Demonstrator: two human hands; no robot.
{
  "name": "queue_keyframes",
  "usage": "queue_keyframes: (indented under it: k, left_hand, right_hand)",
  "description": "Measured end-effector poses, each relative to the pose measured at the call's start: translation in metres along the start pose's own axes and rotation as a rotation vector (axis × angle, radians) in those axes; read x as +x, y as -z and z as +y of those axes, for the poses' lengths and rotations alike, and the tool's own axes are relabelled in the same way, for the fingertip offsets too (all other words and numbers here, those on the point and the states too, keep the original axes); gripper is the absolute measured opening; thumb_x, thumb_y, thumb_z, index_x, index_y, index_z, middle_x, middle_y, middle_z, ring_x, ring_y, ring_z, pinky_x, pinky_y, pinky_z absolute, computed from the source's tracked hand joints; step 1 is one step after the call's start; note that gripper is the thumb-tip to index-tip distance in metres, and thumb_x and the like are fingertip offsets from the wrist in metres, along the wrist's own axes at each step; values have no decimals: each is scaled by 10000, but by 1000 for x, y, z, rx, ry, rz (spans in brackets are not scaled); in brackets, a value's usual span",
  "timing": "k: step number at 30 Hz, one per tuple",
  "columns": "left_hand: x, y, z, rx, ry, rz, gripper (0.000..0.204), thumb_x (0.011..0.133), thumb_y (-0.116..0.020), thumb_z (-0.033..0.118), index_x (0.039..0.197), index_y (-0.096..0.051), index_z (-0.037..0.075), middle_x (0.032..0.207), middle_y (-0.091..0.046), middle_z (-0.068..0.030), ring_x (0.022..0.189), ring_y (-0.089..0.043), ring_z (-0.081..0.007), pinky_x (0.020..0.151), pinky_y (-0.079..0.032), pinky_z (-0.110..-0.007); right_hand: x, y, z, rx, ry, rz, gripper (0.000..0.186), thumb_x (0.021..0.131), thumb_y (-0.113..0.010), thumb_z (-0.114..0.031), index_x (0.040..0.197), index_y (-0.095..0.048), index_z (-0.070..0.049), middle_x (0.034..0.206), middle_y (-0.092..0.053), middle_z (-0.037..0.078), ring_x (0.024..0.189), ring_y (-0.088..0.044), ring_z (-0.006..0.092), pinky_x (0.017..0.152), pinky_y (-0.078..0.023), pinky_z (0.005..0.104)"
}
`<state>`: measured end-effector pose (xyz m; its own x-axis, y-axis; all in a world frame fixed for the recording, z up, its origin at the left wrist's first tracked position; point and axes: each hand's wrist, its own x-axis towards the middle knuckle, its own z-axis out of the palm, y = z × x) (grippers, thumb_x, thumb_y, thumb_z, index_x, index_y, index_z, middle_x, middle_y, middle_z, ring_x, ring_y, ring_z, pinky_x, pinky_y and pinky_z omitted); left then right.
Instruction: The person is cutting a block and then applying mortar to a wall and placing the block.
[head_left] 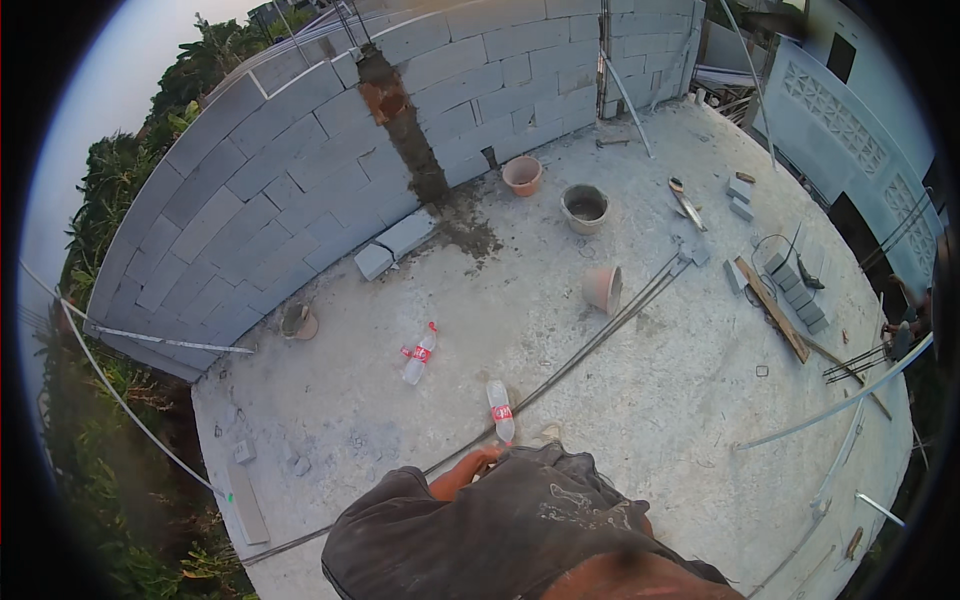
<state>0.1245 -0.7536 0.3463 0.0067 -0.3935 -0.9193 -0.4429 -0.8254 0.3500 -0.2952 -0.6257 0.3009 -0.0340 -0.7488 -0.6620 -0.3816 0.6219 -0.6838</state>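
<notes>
My left forearm comes out of a dark sleeve, and my left hand point(484, 458) is in front of my body at the shirt's edge. Its fingers are mostly hidden, so I cannot tell whether it holds anything. My right hand is out of sight behind the dark shirt point(500, 520). Closest to the left hand lies a clear plastic bottle point(500, 410) with a red label, across some long thin rods point(570, 365). Another clear bottle point(419, 355), with a red label and red cap, rests on the concrete floor a little farther off.
A curved-looking wall of grey blocks point(290, 190) bounds the far side, with a wet mortar column point(412, 140). Buckets stand or lie about: orange point(522, 176), dark point(585, 208), tipped pinkish point(602, 288), small point(299, 321). Loose blocks point(798, 292) and a wooden plank point(772, 309) lie rightward.
</notes>
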Motion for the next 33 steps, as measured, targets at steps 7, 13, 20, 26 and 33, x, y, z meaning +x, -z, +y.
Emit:
queue_keyframes:
  k: [7,13,20,26,33]
  left_hand:
    - [0,69,135,-278,-266,237,883,808,-755,388,1506,-321,67,1387,-527,-236,1270,-534,-317,1032,-441,-420]
    - [7,69,223,-324,-147,-17,1086,801,-707,611,1572,-34,248,1585,-255,-194,1327,-413,-496,966,-291,-782]
    - [58,-18,77,-292,76,-182,1225,725,-696,725,1579,-30,153,1599,-204,-205,1441,-255,-417,1097,-299,-613]
    - [-50,20,290,-916,184,-36,1169,747,-583,815,1566,-177,87,1545,-351,-165,1410,-352,-331,1103,-342,-513]
    - [89,46,222,-655,-42,306,939,884,-453,731,1494,-330,27,1502,-412,-198,1386,-398,-298,1109,-326,-435]
  right_hand:
    - [43,61,-36,-65,-108,-35,766,889,-626,-552,1403,-469,-7,1428,-460,259,1327,-446,385,1079,-380,460]
    - [113,94,-64,-285,150,-31,660,942,-520,-512,1327,-532,24,1334,-555,253,1236,-533,358,1025,-415,408]
    - [206,175,-226,-303,34,-25,536,922,-564,-398,1277,-576,4,1160,-647,266,1118,-618,338,954,-465,402]
    - [303,242,-310,-338,-110,-102,553,818,-708,-271,1291,-568,-21,918,-707,188,890,-687,270,834,-524,384]
    - [408,176,-403,-803,384,-106,518,697,-633,-45,1214,-636,-12,771,-700,148,689,-673,239,694,-536,370]
